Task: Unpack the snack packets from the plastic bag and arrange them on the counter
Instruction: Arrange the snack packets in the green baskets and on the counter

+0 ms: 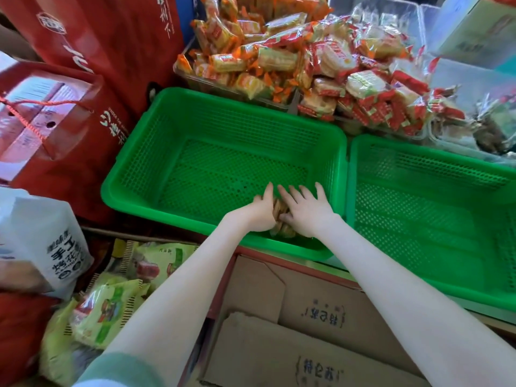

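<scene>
left green basket (pixel 134 174) floor mostly bare, snack piles (pixel 279 57) behind, red bags (pixel 92 79) crowding left

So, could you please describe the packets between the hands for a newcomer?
Of two green baskets, take the left basket. At its near edge, left hand and right hand press a small brownish stack between them. Unlike the red and orange heaps behind, it lies inside a basket.

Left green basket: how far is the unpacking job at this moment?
Early. Done: only one small stack of snack packets lies in the left green basket, by its near wall. In hand: left hand and right hand press that stack between them. Left: the green-yellow packets at lower left seem still unpacked.
</scene>
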